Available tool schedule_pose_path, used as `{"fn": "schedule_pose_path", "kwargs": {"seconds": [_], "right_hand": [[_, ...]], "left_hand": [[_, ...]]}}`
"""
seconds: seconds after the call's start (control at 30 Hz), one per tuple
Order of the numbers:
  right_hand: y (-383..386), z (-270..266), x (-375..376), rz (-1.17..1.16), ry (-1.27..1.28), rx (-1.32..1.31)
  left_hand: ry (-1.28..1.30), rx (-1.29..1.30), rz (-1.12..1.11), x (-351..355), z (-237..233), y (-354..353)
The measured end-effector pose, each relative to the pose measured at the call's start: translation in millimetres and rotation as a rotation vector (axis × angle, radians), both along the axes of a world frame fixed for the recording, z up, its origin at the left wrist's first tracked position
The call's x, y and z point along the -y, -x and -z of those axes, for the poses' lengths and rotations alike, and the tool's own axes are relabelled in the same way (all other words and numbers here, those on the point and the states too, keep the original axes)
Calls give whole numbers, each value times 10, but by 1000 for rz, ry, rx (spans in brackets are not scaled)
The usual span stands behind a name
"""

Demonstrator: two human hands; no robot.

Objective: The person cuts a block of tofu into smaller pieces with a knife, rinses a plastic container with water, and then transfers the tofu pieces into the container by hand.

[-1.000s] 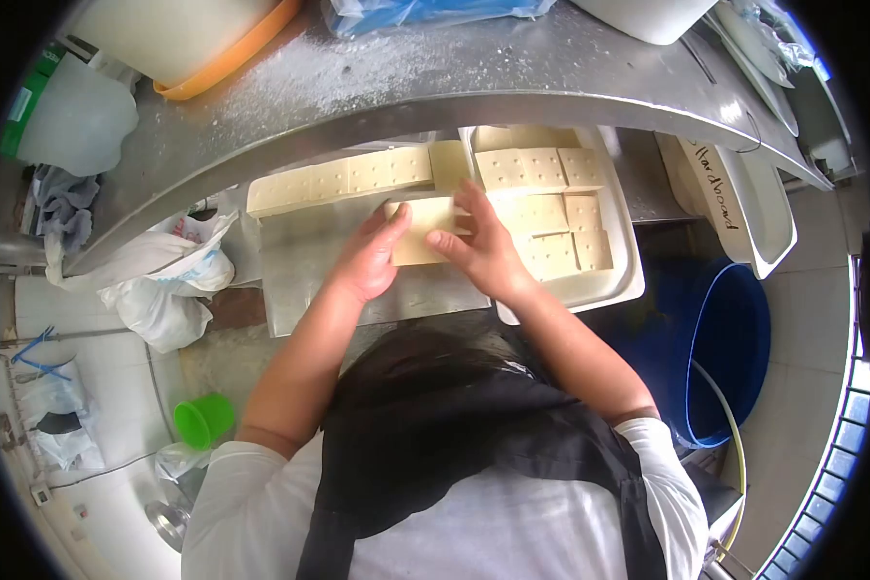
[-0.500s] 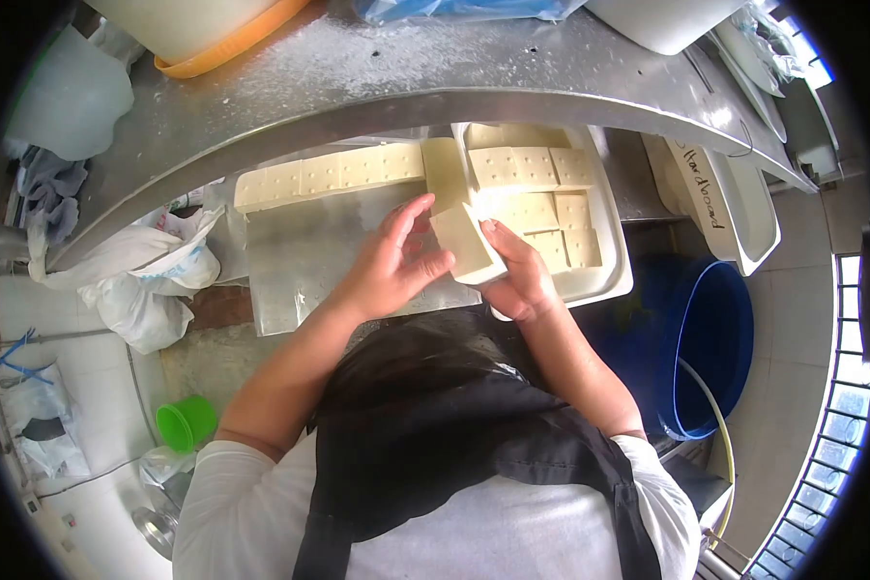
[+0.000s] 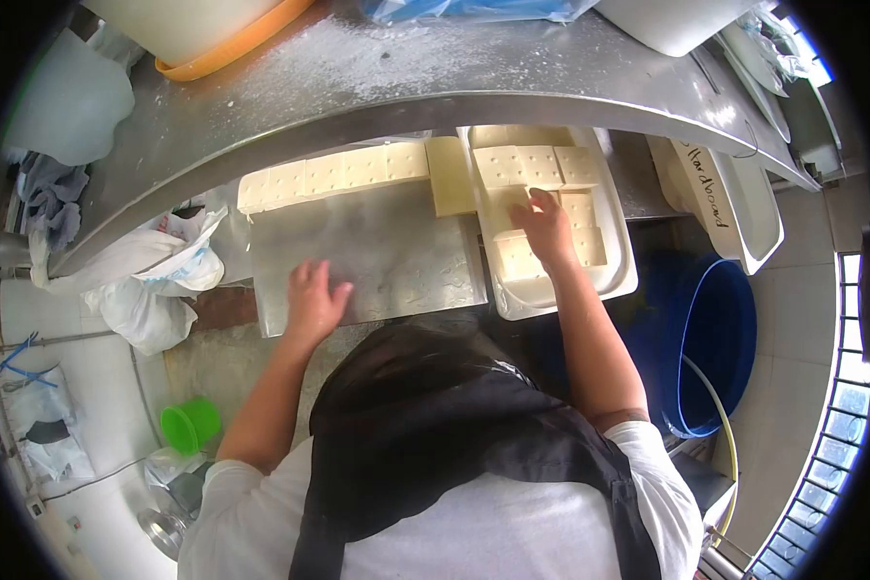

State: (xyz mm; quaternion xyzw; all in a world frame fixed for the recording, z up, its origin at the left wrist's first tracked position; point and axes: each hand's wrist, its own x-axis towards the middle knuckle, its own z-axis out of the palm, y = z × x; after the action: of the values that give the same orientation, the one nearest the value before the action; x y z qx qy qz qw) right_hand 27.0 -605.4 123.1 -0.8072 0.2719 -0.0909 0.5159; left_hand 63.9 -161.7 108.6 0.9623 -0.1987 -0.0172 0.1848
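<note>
Inside the white tray [image 3: 621, 280], my right hand [image 3: 548, 230] rests on or just above pale cream dimpled blocks, like tofu or cheese. Its fingers are bent but apart, by the right edge of a smooth-faced block [image 3: 501, 211]. The hand covers part of the blocks behind it. My left hand [image 3: 316, 302] is spread over the front left of a metal sheet [image 3: 387, 251], holding nothing. At the back of that sheet runs a row of dimpled blocks [image 3: 333, 174]. A smooth block [image 3: 449, 176] stands at the row's right end, against the tray.
A steel shelf [image 3: 512, 72] dusted with white powder overhangs the back of the work area. To the right are a blue barrel [image 3: 710, 348] with a hose and a white bin [image 3: 701, 208] with lettering. White bags [image 3: 150, 280] hang at left, above a green bucket [image 3: 191, 425].
The block held between both hands has left them. My left hand has moved left and down over the metal sheet, while my right hand has moved right into the tray.
</note>
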Motion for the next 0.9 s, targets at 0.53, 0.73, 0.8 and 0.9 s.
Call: {"fn": "schedule_pose_path", "kwargs": {"seconds": [0.53, 0.73, 0.8, 0.9], "right_hand": [[24, -152, -331, -117, 501, 28], [76, -70, -359, -253, 811, 144], [75, -91, -366, -236, 736, 136], [99, -148, -413, -161, 667, 122]], "left_hand": [[292, -253, -584, -1422, 596, -402], [288, -370, -622, -1496, 515, -172], [283, -388, -620, -1483, 571, -99], [270, -444, -612, -1498, 535, -108]]}}
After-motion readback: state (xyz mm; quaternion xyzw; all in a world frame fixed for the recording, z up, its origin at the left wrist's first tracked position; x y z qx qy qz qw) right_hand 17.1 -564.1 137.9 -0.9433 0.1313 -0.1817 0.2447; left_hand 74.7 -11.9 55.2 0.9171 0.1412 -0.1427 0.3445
